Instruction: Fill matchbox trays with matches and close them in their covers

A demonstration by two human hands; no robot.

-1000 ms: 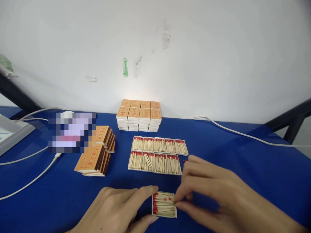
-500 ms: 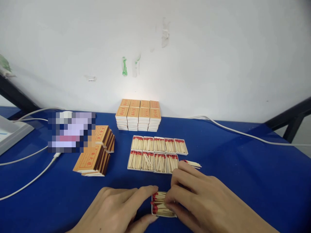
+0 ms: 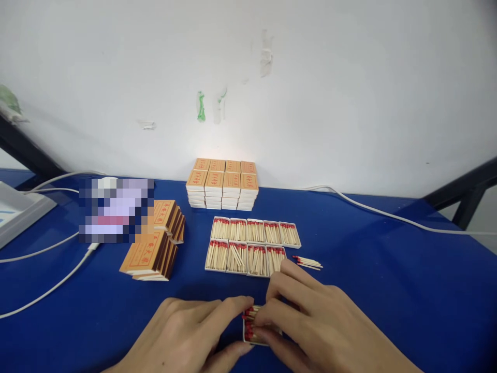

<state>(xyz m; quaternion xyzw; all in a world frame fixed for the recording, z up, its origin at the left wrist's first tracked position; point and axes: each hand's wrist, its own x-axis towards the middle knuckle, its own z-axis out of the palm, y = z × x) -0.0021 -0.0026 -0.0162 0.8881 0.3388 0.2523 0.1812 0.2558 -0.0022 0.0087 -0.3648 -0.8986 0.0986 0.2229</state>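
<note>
A small white matchbox tray (image 3: 250, 326) full of red-tipped matches lies on the blue table near the front edge. My left hand (image 3: 186, 334) holds its left side between thumb and forefinger. My right hand (image 3: 314, 324) lies over the tray's right part, fingers pressed down on the matches, hiding most of them. Just beyond, two rows of several open filled trays (image 3: 252, 243) sit side by side. A few loose matches (image 3: 308, 262) lie to the right of the nearer row.
A block of stacked closed matchboxes (image 3: 222, 185) stands by the white wall. Orange outer sleeves (image 3: 155, 241) lean in two piles at the left. White cables (image 3: 46, 248) cross the table's left part and another cable (image 3: 388, 213) runs at the right. A grey device (image 3: 15, 212) sits far left.
My right hand slid left from the tray's right end onto the matches, now covering most of the tray. The loose matches behind it came into view. My left hand stayed put.
</note>
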